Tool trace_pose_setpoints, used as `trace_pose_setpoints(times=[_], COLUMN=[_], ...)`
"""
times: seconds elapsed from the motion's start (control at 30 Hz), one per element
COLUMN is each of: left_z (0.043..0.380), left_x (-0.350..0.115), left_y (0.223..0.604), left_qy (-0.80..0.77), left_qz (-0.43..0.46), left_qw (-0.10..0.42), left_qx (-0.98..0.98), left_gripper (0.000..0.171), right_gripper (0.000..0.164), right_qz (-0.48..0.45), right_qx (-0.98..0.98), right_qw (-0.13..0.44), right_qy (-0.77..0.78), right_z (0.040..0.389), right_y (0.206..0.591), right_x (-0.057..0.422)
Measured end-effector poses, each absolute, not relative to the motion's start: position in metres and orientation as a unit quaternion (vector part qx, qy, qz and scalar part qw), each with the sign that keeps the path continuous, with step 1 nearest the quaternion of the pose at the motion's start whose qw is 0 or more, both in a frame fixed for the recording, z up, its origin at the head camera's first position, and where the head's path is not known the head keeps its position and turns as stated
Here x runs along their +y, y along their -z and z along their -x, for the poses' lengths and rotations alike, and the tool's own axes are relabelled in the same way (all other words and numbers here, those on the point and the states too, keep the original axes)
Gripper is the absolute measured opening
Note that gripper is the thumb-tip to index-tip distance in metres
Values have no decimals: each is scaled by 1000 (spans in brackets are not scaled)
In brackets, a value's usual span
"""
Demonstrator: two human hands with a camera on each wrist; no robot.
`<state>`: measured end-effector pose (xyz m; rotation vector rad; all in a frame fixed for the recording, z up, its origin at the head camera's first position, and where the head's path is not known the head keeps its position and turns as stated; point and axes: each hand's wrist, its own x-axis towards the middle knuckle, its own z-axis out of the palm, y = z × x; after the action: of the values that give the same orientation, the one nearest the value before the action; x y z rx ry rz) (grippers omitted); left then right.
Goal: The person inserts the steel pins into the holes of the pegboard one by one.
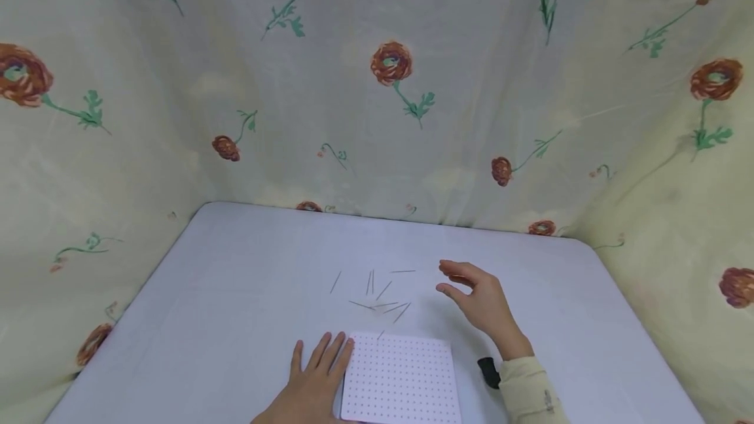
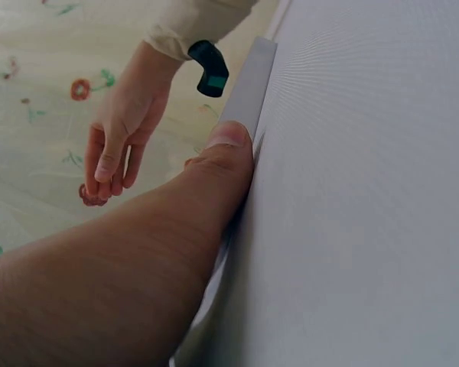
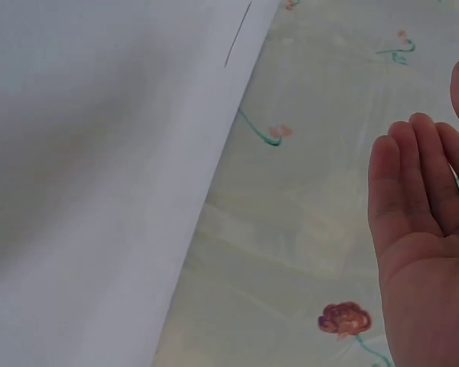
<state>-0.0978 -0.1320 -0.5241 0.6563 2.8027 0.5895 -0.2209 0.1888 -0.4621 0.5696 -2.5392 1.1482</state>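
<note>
A white square board with a grid of small holes lies at the table's near side. My left hand rests flat at its left edge with the fingers spread; in the left wrist view its thumb lies against the board's side. Beyond the board several thin dark needle-like sticks are scattered, and one thin stick is at its far edge. My right hand hovers above the table to the right of these, holding nothing. Its palm and slightly bent fingers show in the right wrist view.
A white cloth covers the table. Flower-patterned curtains hang behind it and at both sides. A black curved piece shows at the right wrist, beside the pale sleeve.
</note>
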Motion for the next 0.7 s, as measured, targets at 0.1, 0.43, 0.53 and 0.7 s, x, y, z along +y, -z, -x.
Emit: trace_pose_setpoints(times=[0.1,0.43,0.53,0.7], left_z=[99,98,99,99], left_x=[-132,-137,-137,-136], left_y=[524,528,529,529], left_qy=[-199,-201,-205,-204], left_qz=[-226,-240,-240,-234], left_qw=[101,88,85,90], left_qx=[948,946,945,946], left_gripper=[130,129,128,127], right_gripper=[45,46,46,47], right_qz=[-186,-132,-121,-96], right_qx=[-880,-868,-868,-880], right_qw=[137,68,53,27], right_qy=[-416,-473,-479,-465], right_z=[231,259,265,274], right_y=[466,485,489,495], right_x=[193,197,197,196])
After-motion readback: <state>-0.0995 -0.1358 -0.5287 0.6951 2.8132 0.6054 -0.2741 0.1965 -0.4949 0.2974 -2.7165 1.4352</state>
